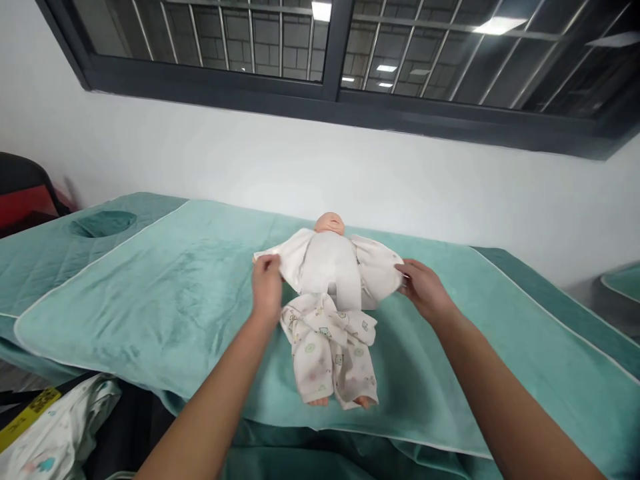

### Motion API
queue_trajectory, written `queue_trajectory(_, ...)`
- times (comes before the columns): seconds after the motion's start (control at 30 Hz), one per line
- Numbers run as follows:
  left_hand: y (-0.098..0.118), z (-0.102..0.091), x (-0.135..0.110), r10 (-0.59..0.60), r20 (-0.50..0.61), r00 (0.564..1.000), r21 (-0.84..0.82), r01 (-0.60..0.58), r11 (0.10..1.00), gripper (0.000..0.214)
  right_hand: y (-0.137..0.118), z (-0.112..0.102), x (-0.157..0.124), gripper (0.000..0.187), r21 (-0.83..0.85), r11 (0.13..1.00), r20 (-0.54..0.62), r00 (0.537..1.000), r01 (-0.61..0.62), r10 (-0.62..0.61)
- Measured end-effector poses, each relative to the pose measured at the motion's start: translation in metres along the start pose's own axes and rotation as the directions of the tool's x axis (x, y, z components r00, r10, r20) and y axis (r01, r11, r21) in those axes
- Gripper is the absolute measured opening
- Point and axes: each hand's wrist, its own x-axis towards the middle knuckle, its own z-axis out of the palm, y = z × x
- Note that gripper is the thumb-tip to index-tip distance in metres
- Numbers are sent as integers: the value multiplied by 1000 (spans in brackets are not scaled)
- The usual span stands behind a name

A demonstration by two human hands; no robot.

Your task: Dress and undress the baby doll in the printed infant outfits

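A baby doll [329, 223] lies on its back on a green cover, its head towards the wall. Around its torso is a broad white wrap [327, 263] with a strip hanging down at the front. White patterned trousers [333, 350] cover the legs, and the feet show at the hems. With closed fingers my left hand [267, 287] holds the end of the sleeve [290, 253] on the left. On the other side, my right hand [423, 287] pinches the end of the right sleeve [380, 263]. Both sleeves are spread outwards; the doll's hands are mostly hidden.
The green cover [165, 287] lies over a padded bed with a round face hole [103, 224] at the left. A patterned white cloth [65, 427] is at the lower left, near a yellow label [30, 417]. Behind stands a white wall [240, 160] below a barred window.
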Motion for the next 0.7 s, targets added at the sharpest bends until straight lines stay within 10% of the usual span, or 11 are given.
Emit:
queue_trajectory(0.17, -30, -32, -3, -104, -203, 974, -15, 104, 995, 20, 58, -24, -19, 23, -135, 988, -218, 975, -72, 42)
queue_trajectory(0.3, -22, -31, -16, -30, 92, 995, 55, 25, 998, 17, 39, 8, -45, 26, -123, 973, 117, 977, 193, -179)
queue_trajectory(0.47, -1, -38, -26, -58, 697, 715, 148, -64, 987, 23, 0, 31, -61, 25, 66, 944, 468, 826, 323, -315)
queue_trajectory(0.7, 13, -54, -34, 6, 852, 523, 182, -307, 934, 20, -17, 13, -73, 23, 44, 839, 680, 599, 542, -423)
